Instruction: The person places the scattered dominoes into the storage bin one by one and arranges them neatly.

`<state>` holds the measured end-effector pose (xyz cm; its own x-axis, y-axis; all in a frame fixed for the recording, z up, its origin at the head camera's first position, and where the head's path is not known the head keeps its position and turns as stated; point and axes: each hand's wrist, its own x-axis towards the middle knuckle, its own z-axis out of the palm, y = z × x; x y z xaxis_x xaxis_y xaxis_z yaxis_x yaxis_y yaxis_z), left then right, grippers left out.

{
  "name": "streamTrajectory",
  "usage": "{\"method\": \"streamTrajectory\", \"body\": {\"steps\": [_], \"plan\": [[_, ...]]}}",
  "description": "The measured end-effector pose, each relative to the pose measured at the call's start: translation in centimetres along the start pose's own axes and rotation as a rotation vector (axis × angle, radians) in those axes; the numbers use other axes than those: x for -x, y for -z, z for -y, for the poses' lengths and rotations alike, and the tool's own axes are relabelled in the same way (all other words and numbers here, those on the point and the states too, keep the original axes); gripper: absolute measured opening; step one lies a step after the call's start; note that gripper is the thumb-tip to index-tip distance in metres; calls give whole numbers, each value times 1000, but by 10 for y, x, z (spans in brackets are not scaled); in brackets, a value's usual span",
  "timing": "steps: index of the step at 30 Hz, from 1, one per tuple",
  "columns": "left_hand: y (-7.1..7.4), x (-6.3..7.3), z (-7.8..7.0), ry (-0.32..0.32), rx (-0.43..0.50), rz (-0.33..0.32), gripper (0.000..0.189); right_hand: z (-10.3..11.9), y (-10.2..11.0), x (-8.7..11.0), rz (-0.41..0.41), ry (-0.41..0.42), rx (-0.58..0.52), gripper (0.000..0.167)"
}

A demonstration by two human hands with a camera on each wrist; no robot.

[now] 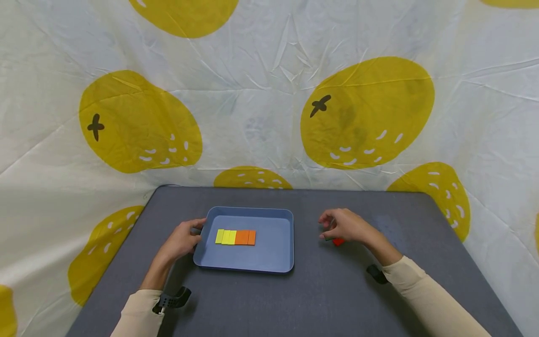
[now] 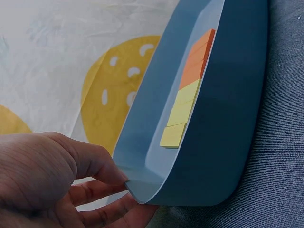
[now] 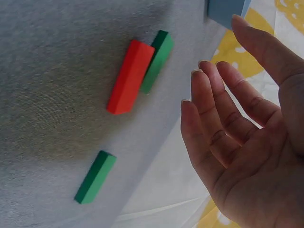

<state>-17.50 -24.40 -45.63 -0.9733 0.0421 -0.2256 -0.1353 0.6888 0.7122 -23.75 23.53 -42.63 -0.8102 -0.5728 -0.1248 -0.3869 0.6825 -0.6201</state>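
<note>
My left hand (image 1: 182, 241) grips the left edge of a blue-grey tray (image 1: 271, 257), thumb at the rim and fingers around the outside, as the left wrist view shows. Inside the tray, yellow blocks (image 2: 180, 111) and orange blocks (image 2: 197, 59) lie side by side in one row. Over the table to the right of the tray hovers my right hand (image 1: 347, 225), its fingers loosely bent and apart from the blocks. Below it are a red block (image 3: 129, 78) and a green block (image 3: 158, 61) lying against each other, with another green block (image 3: 95, 178) a little apart.
The dark grey table (image 1: 269, 304) reaches back to a white cloth (image 1: 252, 117) printed with large yellow fruit shapes. A dark band (image 1: 174, 299) is on my left wrist, another (image 1: 376, 274) on my right.
</note>
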Motion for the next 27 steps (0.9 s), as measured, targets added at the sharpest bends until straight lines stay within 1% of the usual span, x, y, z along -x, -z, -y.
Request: {"method": "streamTrajectory", "body": {"steps": [6,14,21,27], "plan": [[-1,0,1,-5,2,2,60,-10,-5,4,-14,-44,43,43],[-2,-1,3,5,2,10,61,-13,-7,9,-43,-107,113,42],[0,-1,3,-18,26,14,61,-18,-10,13,-72,-136,218,39],[0,-1,2,-17,22,10,61,-20,-15,15,-85,-154,264,38]]}}
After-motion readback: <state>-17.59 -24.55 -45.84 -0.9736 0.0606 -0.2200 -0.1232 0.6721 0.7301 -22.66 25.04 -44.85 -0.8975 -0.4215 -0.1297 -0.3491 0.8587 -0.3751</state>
